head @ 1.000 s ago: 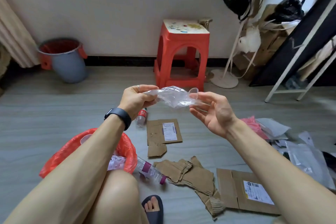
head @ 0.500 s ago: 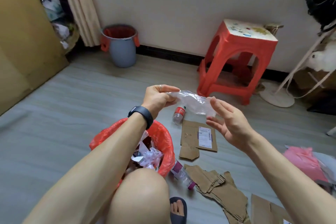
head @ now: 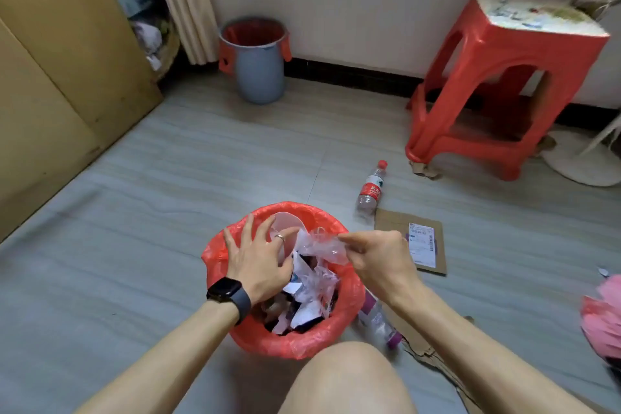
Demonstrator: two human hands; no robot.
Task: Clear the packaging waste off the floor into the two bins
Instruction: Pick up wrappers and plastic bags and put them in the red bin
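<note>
Your right hand (head: 379,262) pinches the clear plastic wrap (head: 322,245) right above the red-lined bin (head: 289,344) — straight drop from there — with your left hand (head: 258,255) spread open just beside it.

a bottle (head: 377,321) lies half hidden behind the near bin (head: 353,302); pink plastic (head: 603,316) runs off the right edge.

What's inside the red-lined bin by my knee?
The bin holds torn white and dark scraps and crumpled clear plastic; lower layers are buried; the left hand covers one side.

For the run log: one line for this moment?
right hand: pinches plastic wrap over red-lined bin | left hand: spread open over it
</note>
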